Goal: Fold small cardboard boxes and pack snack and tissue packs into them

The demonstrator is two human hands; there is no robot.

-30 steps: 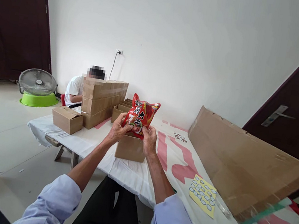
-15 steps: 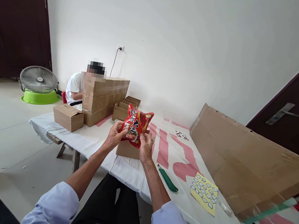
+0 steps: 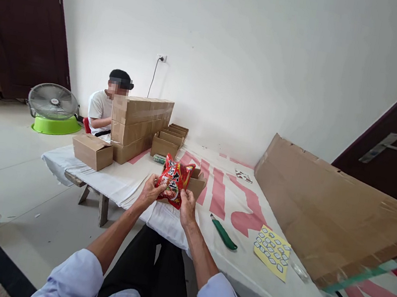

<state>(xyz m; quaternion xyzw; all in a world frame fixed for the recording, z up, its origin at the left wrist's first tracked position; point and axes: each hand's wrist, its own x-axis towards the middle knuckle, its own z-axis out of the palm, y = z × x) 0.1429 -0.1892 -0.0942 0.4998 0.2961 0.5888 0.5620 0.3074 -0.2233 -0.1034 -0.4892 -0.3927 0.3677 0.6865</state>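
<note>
At mid-frame I had both hands (image 3: 188, 208) pinching a red food packet (image 3: 173, 183) at an open carton (image 3: 196, 188), moving it seemingly calling for steadiness.

Bare forearms (image 3: 118, 230) stretch forward, left fingers (image 3: 157, 191) and right fingers (image 3: 185, 196) pinching.

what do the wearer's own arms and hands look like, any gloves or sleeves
Pale lavender-blue sleeves are rolled up in broad, creased folds, leaving both forearms bare. The left hand and right hand are ungloved, with no watch or bracelet visible.
</note>
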